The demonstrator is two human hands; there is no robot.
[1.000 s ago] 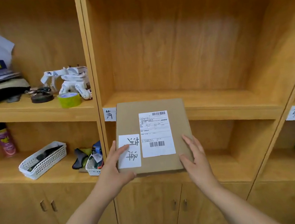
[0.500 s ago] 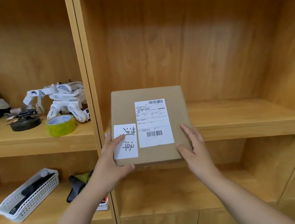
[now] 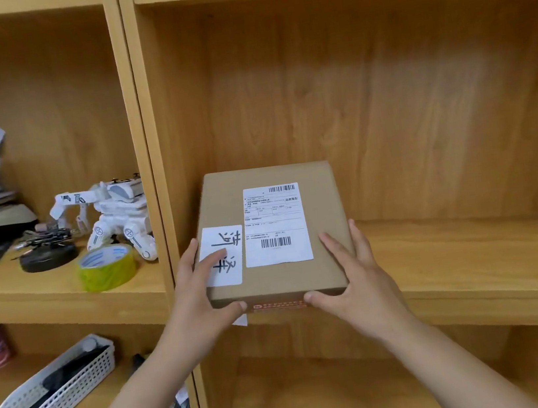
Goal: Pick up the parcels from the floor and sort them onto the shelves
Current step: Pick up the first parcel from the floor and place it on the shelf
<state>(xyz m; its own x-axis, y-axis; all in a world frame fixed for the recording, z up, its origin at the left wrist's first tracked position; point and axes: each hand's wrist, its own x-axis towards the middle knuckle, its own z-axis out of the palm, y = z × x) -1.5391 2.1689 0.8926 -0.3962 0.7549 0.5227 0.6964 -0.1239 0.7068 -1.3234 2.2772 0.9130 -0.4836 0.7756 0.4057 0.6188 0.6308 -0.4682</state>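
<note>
Wooden shelf (image 3: pixel 459 267): cardboard parcel (image 3: pixel 280 271) lies flat at left end, near edge poking over front. Tiny label print unreadable. Left hand (image 3: pixel 201 299), right hand (image 3: pixel 361 280): each grip clamped on parcel's near corners, thumbs on front edge.

A single head-worn wide-angle camera looks forward and slightly down, close to a wooden shelf unit (image 3: pixel 149 151), forearms entering from the bottom edge.
</note>
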